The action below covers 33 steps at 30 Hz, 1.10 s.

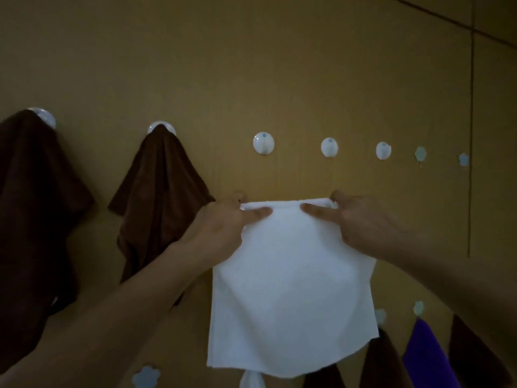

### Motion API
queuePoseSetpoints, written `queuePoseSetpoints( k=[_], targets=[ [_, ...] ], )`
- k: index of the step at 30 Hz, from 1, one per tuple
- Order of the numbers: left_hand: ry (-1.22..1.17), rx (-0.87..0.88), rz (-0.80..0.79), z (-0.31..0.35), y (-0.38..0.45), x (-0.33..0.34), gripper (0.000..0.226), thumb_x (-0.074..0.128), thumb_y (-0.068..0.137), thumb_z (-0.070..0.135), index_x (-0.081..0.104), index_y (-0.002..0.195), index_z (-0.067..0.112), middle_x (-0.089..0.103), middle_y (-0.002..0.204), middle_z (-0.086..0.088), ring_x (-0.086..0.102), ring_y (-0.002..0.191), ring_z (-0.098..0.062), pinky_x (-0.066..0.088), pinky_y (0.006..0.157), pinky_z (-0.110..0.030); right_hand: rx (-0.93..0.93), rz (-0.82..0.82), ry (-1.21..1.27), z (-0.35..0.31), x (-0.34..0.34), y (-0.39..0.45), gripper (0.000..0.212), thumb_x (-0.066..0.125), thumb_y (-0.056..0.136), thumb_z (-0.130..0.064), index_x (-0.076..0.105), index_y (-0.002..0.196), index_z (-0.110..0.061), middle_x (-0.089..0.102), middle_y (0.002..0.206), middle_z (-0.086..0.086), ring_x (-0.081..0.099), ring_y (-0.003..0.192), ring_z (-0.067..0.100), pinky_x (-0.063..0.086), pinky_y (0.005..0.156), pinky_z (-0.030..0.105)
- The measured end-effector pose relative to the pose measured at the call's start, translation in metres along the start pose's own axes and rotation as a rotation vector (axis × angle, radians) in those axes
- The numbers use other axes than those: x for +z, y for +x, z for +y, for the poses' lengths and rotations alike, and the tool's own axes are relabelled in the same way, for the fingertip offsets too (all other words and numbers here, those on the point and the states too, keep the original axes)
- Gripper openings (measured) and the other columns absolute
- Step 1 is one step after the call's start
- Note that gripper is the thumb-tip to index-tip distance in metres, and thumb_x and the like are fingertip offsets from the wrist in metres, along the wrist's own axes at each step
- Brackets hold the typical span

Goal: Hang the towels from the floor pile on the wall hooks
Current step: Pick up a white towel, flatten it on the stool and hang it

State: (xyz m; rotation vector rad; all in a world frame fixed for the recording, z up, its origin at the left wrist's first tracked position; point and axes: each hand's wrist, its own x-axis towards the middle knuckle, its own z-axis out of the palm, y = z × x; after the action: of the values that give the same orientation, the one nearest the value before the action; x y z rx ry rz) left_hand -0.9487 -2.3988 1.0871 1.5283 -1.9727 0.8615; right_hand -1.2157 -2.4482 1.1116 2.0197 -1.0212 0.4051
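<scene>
1. Nearest us, our left hand (223,222) and right hand (361,222) pinch the top corners of a white towel (291,289), thumbs behind its folded edge and forefingers lying along the front.
2. The towel hangs flat before a dim ochre wall (251,65), just below an unused round white hook (263,143).
3. Two brown towels (161,191) drape from hooks at left.
4. Lower right, a purple towel (425,357) hangs among darker ones under small flower-shaped hooks (418,308).
</scene>
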Motion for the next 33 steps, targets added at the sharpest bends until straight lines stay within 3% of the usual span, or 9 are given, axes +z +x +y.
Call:
queuePoseSetpoints(
  k=[2, 6, 10, 14, 18, 22, 28, 30, 33],
  targets=[
    [0.159, 0.003, 0.011, -0.006, 0.012, -0.007, 0.070, 0.039, 0.098, 0.010, 0.021, 0.153, 0.051, 0.041, 0.137, -0.005, 0.053, 0.087, -0.023, 0.046, 0.073, -0.033, -0.090, 0.106, -0.061, 0.013, 0.005, 0.021, 0.072, 0.032, 0.094, -0.014, 0.010, 0.156, -0.042, 0.045, 0.117, 0.010, 0.055, 0.081, 0.022, 0.032, 0.059, 0.029],
    [0.364, -0.097, 0.022, -0.008, 0.042, -0.030, 0.066, 0.032, 0.097, 0.020, 0.014, 0.154, 0.046, 0.035, 0.127, -0.005, 0.048, 0.078, -0.021, 0.039, 0.063, -0.034, -0.171, 0.326, -0.198, 0.039, 0.015, 0.069, 0.071, 0.064, 0.085, -0.015, 0.038, 0.151, -0.030, 0.053, 0.096, 0.014, 0.050, 0.057, 0.022, 0.031, 0.043, 0.027],
    [0.494, -0.220, 0.083, -0.010, 0.075, -0.052, 0.062, 0.034, 0.097, 0.026, 0.014, 0.154, 0.044, 0.033, 0.131, -0.008, 0.043, 0.081, -0.021, 0.034, 0.061, -0.035, -0.153, 0.381, -0.198, 0.053, 0.003, 0.109, 0.062, 0.039, 0.103, -0.031, 0.008, 0.157, -0.034, 0.043, 0.115, 0.013, 0.055, 0.088, 0.027, 0.040, 0.064, 0.035],
    [0.538, -0.260, 0.129, -0.014, 0.102, -0.061, 0.059, 0.034, 0.099, 0.029, 0.017, 0.154, 0.042, 0.032, 0.129, -0.011, 0.047, 0.086, -0.025, 0.041, 0.069, -0.036, 0.022, 0.425, 0.220, 0.056, -0.008, 0.138, 0.049, 0.023, 0.106, -0.048, 0.043, 0.137, -0.016, 0.041, 0.097, 0.005, 0.046, 0.080, 0.027, 0.041, 0.066, 0.042],
    [0.578, -0.310, 0.128, -0.020, 0.130, -0.058, 0.055, 0.037, 0.101, 0.032, 0.021, 0.153, 0.044, 0.035, 0.124, -0.011, 0.054, 0.091, -0.029, 0.049, 0.078, -0.042, 0.041, 0.503, 0.344, 0.056, -0.003, 0.163, 0.050, 0.024, 0.106, -0.048, 0.049, 0.128, -0.011, 0.046, 0.096, 0.008, 0.052, 0.082, 0.031, 0.048, 0.073, 0.045],
    [0.546, -0.379, 0.136, -0.017, 0.139, -0.042, 0.054, 0.034, 0.102, 0.031, 0.023, 0.153, 0.041, 0.037, 0.128, -0.011, 0.051, 0.089, -0.027, 0.036, 0.072, -0.037, 0.012, 0.447, 0.325, 0.056, 0.017, 0.173, 0.049, 0.027, 0.105, -0.034, 0.024, 0.154, -0.036, 0.048, 0.117, 0.013, 0.058, 0.102, 0.034, 0.047, 0.085, 0.040],
    [0.415, -0.365, 0.244, -0.012, 0.116, 0.000, 0.056, 0.046, 0.098, 0.028, 0.031, 0.152, 0.033, 0.043, 0.124, -0.008, 0.047, 0.079, -0.022, 0.038, 0.066, -0.036, 0.060, 0.453, 0.576, 0.029, 0.062, 0.167, 0.053, 0.038, 0.100, -0.033, 0.029, 0.150, -0.048, 0.047, 0.112, 0.004, 0.055, 0.097, 0.028, 0.038, 0.075, 0.033],
    [0.280, -0.388, 0.319, -0.005, 0.112, 0.010, 0.054, 0.048, 0.093, 0.026, 0.041, 0.147, 0.031, 0.047, 0.118, -0.005, 0.054, 0.087, -0.027, 0.046, 0.071, -0.038, 0.075, 0.493, 0.752, 0.019, 0.066, 0.163, 0.047, 0.045, 0.098, -0.022, 0.051, 0.139, -0.042, 0.048, 0.095, -0.001, 0.050, 0.086, 0.021, 0.032, 0.068, 0.031],
    [-0.071, -0.449, 0.404, 0.004, 0.115, 0.020, 0.050, 0.039, 0.079, 0.034, 0.064, 0.120, 0.020, 0.055, 0.096, -0.002, 0.053, 0.083, -0.022, 0.048, 0.074, -0.039, 0.097, 0.510, 1.068, 0.008, 0.069, 0.161, 0.021, 0.051, 0.092, -0.015, 0.069, 0.081, -0.020, 0.059, 0.069, 0.001, 0.052, 0.067, 0.017, 0.032, 0.055, 0.030]
  ],
)
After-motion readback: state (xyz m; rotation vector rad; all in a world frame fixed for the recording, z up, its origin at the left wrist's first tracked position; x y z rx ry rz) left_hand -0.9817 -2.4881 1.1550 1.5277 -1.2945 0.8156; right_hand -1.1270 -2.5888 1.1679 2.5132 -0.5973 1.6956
